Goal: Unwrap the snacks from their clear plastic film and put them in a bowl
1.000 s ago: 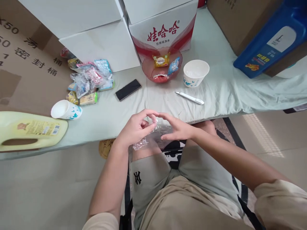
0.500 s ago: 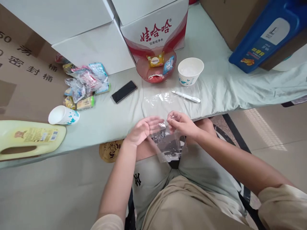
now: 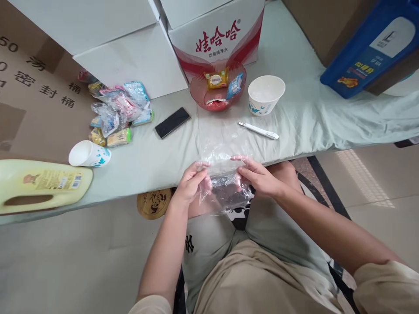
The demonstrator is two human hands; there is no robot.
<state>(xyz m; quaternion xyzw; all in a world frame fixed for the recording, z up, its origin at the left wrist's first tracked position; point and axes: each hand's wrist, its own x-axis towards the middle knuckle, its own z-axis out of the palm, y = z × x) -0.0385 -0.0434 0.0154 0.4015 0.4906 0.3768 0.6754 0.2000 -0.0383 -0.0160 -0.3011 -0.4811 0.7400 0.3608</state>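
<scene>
A clear plastic bag (image 3: 225, 192) stretches between my two hands over the front edge of the table, partly above my lap. My left hand (image 3: 193, 181) grips its left side between thumb and fingers. On the other side, my right hand (image 3: 257, 174) pinches the bag with the thumb, the fingers partly behind the film. Beyond the hands, a white box-cutter-like pen tool (image 3: 258, 130) lies on the table. Behind it stand a red translucent bowl (image 3: 199, 93) with a few wrapped packets and a white paper bowl (image 3: 266, 98) with a blue-green leaf print.
Left on the table (image 3: 144, 161) are a black phone (image 3: 172, 122), a heap of wrapped packets (image 3: 121, 109), a tipped paper cup (image 3: 90, 154) and a yellow jug (image 3: 46, 183). Boxes (image 3: 216, 43) line the back. A blue jug (image 3: 366, 52) leans at the right.
My left hand has gone from open and flat to gripping the bag. Both hands now hold the film spread between them. The view has shifted slightly.
</scene>
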